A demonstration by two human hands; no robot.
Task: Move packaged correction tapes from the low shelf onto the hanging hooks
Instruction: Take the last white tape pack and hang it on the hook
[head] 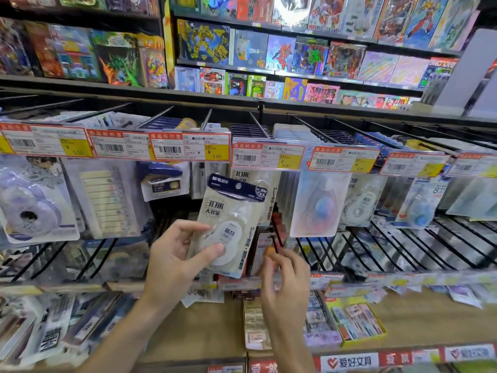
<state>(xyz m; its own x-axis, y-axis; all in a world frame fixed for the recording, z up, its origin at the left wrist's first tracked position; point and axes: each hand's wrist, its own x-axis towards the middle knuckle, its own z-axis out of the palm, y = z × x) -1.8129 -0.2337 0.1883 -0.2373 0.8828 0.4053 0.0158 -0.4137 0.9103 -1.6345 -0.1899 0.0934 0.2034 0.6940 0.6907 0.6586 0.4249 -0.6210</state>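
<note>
We stand at a stationery rack in a shop. Our left hand (pixel 177 254) grips a packaged correction tape (pixel 231 224), tilted, just below the price tags (pixel 191 146) on the hooks (pixel 258 125). Our right hand (pixel 285 278) hangs beside it, fingers loosely curled, holding nothing we can see. Toy boxes (pixel 279 52) fill the shelves above; the low shelf (pixel 209 324) runs along the bottom edge.

Correction tape pack (pixel 231 224) below price tags (pixel 191 146), seemingly before hooks (pixel 258 125)
</note>
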